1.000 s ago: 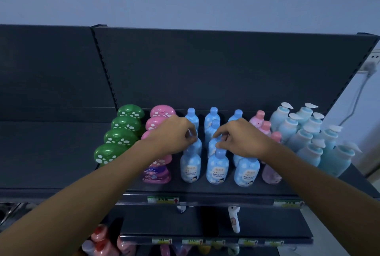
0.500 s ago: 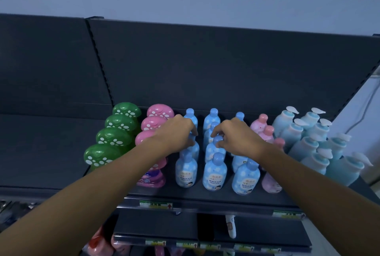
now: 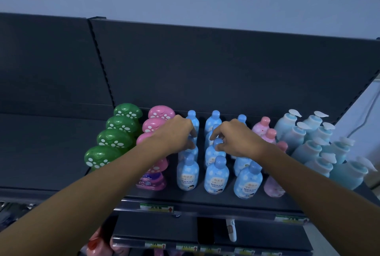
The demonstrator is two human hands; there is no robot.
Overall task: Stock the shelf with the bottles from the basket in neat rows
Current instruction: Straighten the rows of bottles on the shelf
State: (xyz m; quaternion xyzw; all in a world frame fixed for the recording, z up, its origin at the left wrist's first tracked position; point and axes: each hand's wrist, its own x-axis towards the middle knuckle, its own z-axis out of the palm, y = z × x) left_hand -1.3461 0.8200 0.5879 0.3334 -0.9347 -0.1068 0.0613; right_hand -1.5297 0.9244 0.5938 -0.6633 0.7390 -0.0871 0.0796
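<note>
Three rows of small blue bottles (image 3: 216,175) stand front to back on the dark shelf (image 3: 205,198). My left hand (image 3: 174,134) rests over the left blue row, its fingers curled on the cap of a bottle behind the front one (image 3: 188,172). My right hand (image 3: 236,138) reaches over the right blue row and pinches the cap of a bottle (image 3: 215,154) in the middle row. The bottles under both palms are partly hidden. No basket is in view.
Green mushroom-cap bottles (image 3: 115,138) and pink ones (image 3: 156,124) line the left. Small pink bottles (image 3: 267,132) and pale blue pump bottles (image 3: 312,148) fill the right. The shelf section at left (image 3: 41,153) is bare. Lower shelves hold more goods.
Both hands have stayed on the blue bottle caps, with only small shifts of the fingers. The camera has tilted a little, so the shelf sits lower in view.
</note>
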